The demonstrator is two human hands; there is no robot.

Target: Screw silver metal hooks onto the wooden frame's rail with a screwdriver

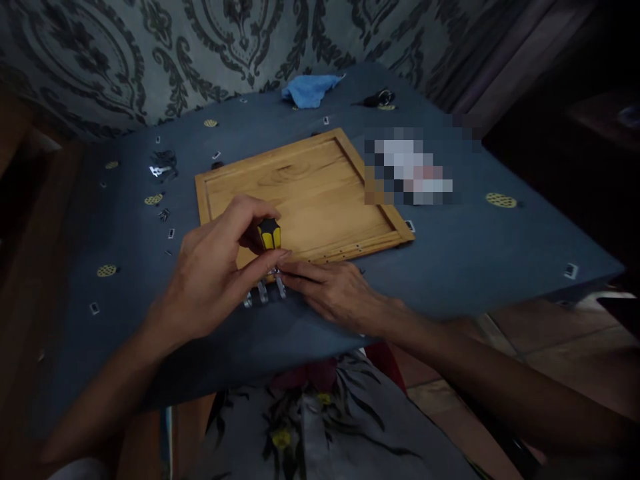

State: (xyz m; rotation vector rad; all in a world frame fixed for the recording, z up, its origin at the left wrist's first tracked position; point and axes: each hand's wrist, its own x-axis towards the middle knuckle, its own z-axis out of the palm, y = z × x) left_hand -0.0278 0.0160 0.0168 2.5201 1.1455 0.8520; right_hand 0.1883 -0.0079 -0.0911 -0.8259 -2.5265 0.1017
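My left hand [215, 267] is closed round a screwdriver [270, 235] with a yellow and black handle, held upright at the near edge of a framed wooden board [295, 190]. Its shaft and tip are mostly hidden by the thumb. Along that near edge, several small metal hooks [263, 292] stick out toward me. My right hand [345, 293] comes in from the right, its fingers pressed together at the rightmost hook [281, 287], just below the screwdriver. Small dark holes dot the board's edge to the right of my fingertips.
The board lies on a blue patterned tablecloth [500, 260]. Left of it are a small pile of metal pieces [163, 165] and some loose screws [164, 215]. A blue cloth [310, 90] and a dark object with a ring [377, 99] lie at the back; a blurred-out item [413, 167] is at right.
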